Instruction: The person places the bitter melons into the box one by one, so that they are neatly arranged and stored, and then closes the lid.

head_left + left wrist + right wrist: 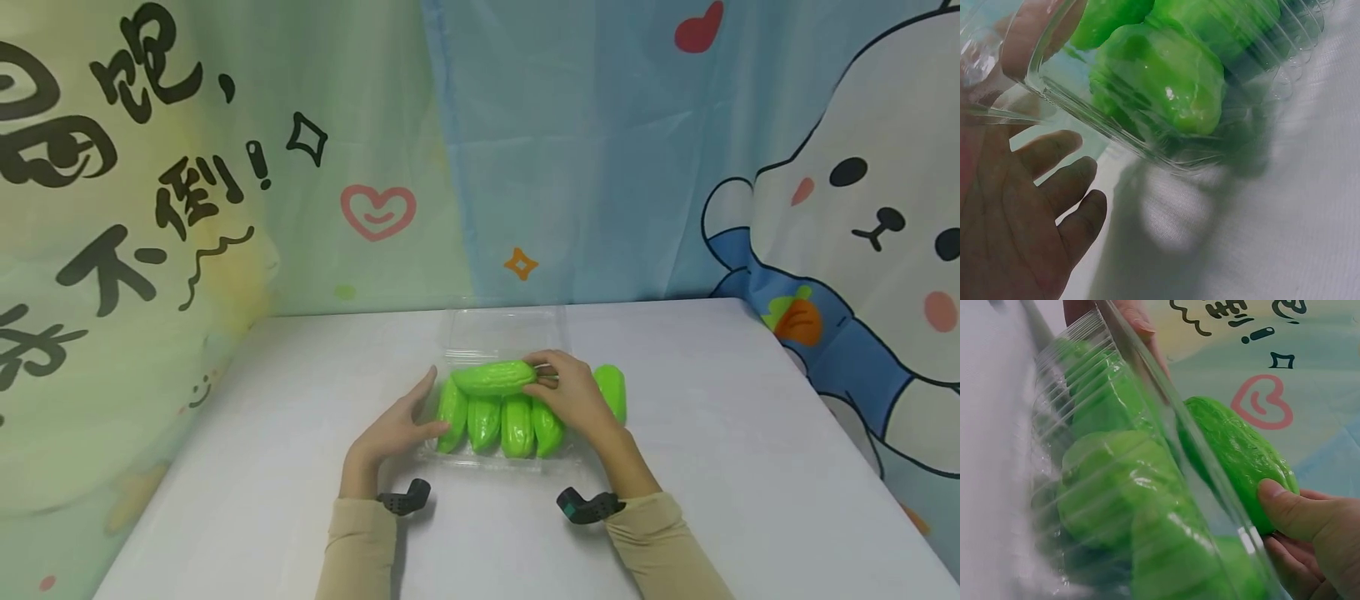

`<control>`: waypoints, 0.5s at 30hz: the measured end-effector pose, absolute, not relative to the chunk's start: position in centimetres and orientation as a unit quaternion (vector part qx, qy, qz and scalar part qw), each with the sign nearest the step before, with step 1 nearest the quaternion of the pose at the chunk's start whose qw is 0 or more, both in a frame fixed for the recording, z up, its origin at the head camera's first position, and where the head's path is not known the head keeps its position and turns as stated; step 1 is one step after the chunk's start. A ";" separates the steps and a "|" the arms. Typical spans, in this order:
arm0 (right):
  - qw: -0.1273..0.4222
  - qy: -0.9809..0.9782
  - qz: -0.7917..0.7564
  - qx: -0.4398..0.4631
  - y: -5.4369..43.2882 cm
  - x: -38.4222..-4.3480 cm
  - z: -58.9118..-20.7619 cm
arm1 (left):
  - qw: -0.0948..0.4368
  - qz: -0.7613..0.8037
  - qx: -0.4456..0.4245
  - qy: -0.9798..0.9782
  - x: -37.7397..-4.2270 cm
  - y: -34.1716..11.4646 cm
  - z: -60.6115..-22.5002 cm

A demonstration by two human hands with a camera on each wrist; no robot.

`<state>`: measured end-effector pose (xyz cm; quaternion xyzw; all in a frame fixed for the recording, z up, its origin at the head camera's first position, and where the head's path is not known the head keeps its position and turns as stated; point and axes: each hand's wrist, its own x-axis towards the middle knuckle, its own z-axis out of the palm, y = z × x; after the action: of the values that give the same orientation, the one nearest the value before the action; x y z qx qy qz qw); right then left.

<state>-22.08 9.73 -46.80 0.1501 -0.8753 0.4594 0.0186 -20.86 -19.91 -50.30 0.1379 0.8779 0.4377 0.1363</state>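
A clear plastic clamshell box (487, 461) holds several green ribbed gourds (517, 427) side by side. Another green gourd (492, 378) lies crosswise over their far ends. My right hand (572, 392) pinches its right end between thumb and fingers, and the right wrist view shows this held gourd (1235, 456) above the box rim. At the box's left side is my left hand (401, 425), fingers extended and thumb over the rim by the leftmost gourd (452, 417). In the left wrist view, the left hand's lower fingers (1063, 181) are spread beside the box wall.
One more green gourd (611, 392) lies on the white table (712, 467), just right of the right hand. The box's transparent lid (506, 332) is folded back toward the printed curtain (585, 150) behind the table. Dark wrist-worn cameras (407, 497) sit at both wrists.
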 end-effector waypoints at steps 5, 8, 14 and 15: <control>0.015 -0.875 0.461 0.146 9.6 -22.3 -46.9 | 0.135 0.436 0.141 0.879 -20.8 -19.8 -50.4; 0.011 -0.876 0.459 0.144 9.5 -22.3 -47.0 | 0.134 0.433 0.135 0.881 -20.8 -19.8 -50.4; 0.009 -0.877 0.460 0.139 9.1 -22.4 -47.1 | 0.136 0.436 0.131 0.880 -20.9 -19.8 -50.3; 0.010 -0.878 0.459 0.138 9.1 -22.4 -47.1 | 0.134 0.438 0.134 0.879 -20.9 -19.9 -50.4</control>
<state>-22.37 9.09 -47.14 0.1383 -0.8777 0.4587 0.0096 -20.95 -19.86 -50.35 0.1344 0.8788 0.4379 0.1336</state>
